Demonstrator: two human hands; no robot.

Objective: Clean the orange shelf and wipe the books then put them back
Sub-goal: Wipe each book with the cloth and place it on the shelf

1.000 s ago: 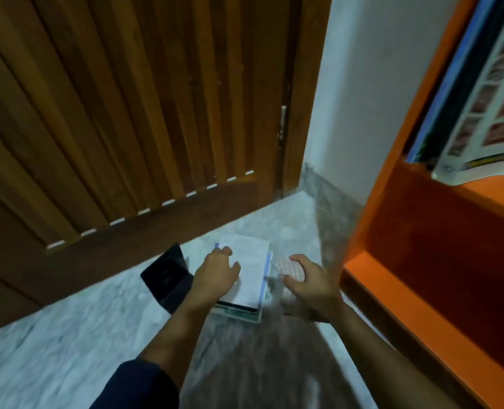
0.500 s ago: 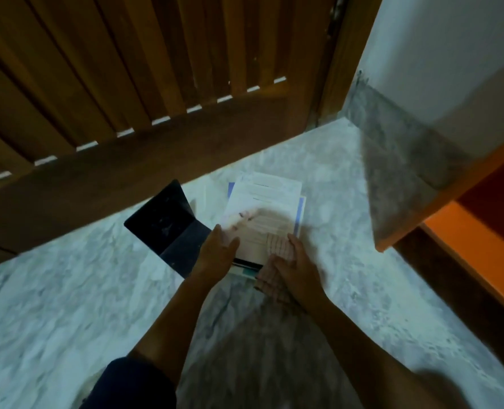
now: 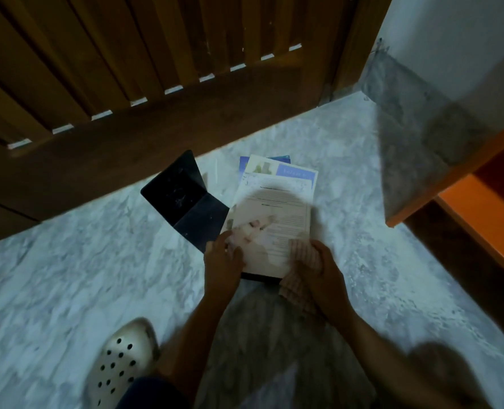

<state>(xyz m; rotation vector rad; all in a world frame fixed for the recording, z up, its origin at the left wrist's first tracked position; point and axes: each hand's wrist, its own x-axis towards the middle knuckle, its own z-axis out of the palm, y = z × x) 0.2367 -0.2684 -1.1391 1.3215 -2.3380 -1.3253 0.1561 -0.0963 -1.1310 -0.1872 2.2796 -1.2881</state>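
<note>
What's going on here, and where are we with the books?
A person crouches on the marble floor by the wooden door, working on a small stack of books. The left hand grips the near left edge of the top book, while the right hand holds a checked cloth against its near right corner. An open black folder lies just left of the stack. Nothing is back on the orange shelf at right yet.

Bare forearms, dark navy sleeve [image 3: 153, 392], cream perforated clog [image 3: 123, 358]
</note>
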